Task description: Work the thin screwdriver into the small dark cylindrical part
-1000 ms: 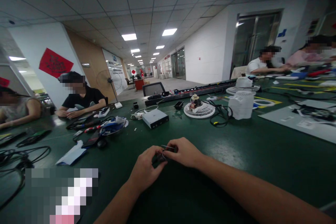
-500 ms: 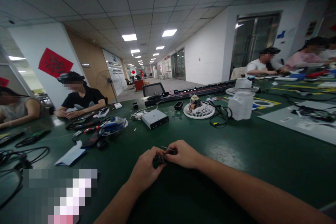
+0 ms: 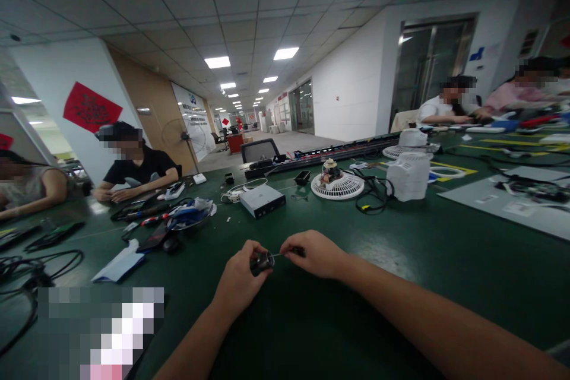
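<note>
Over the green table, my left hand (image 3: 240, 279) is closed on a small dark cylindrical part (image 3: 263, 262), whose round, light-rimmed end faces right. My right hand (image 3: 314, 254), just to the right, pinches a thin metal tool (image 3: 278, 255) with a dark handle partly hidden in the fingers. The tool's tip points left, at or very near the open end of the part; contact cannot be made out. Beyond my hands lies a silver box-shaped drive (image 3: 262, 199).
A white fan grille with a motor (image 3: 337, 185), black cables (image 3: 374, 196) and a white housing (image 3: 407, 177) stand behind. Cloth (image 3: 191, 214), tools and a blue paper (image 3: 118, 262) lie left. People sit at the table's far left and right.
My hands have moved apart. The part in my left hand has shifted left, with its round end now showing, and the tool in my right hand now points left toward it.
</note>
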A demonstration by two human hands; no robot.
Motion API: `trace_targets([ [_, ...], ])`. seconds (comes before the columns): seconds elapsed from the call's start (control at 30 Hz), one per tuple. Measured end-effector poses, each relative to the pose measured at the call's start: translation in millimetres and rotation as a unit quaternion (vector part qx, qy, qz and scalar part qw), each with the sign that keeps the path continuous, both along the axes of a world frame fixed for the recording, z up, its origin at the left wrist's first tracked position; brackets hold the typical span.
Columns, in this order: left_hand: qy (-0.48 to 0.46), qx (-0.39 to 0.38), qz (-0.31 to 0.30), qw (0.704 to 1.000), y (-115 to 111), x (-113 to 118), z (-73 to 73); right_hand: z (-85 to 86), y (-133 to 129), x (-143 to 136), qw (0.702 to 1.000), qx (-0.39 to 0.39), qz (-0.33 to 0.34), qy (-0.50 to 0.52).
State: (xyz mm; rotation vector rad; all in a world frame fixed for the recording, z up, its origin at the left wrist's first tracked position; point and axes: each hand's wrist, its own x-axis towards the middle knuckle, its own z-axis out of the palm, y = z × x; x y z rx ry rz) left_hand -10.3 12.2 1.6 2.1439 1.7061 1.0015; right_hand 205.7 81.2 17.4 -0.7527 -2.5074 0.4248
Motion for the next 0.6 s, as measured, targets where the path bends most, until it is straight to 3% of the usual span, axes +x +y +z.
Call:
trace_targets([
  [0.2, 0.020, 0.015, 0.001, 1.000, -2.0, 3.3, -2.4, -0.7, 1.6, 0.9, 0.998, 0.061, -0.015, -0.008],
  [0.37, 0.050, 0.000, -0.008, 0.999, -2.9, 5.3, 0.1, 0.0, 1.7, 2.5, 0.998, 0.044, 0.039, -0.022],
  [0.53, 0.063, 0.010, -0.008, 0.998, -3.5, 5.3, 1.4, 1.1, -1.7, 0.3, 0.997, 0.059, -0.030, -0.033],
  [0.6, 0.064, 0.010, -0.012, 0.998, -3.7, 5.2, 1.6, 2.0, -2.2, 1.0, 0.997, 0.062, -0.017, -0.036],
])
